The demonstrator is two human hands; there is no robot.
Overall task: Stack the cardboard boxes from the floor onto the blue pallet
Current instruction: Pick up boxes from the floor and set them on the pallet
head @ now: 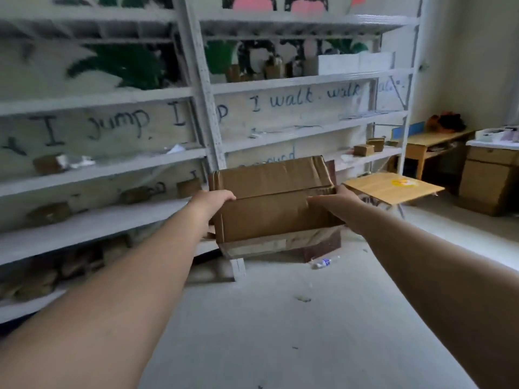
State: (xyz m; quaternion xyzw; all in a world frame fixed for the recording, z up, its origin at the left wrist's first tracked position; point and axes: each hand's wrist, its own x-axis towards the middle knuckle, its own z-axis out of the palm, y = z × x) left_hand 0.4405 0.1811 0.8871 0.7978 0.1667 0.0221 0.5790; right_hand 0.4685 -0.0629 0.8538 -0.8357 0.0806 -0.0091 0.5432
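gripping cardboard box (269, 203) both sides, left hand (214, 199), right hand (335, 202); fingers curled on box, shelves (112, 96) blurred.

Two bare forearms reach in, no sleeves showing on either. The left hand (214, 198) and right hand (335, 202) wear no gloves, rings or watches.

Brown cardboard box (273, 199); white shelving (202, 88); grey floor (280, 318).
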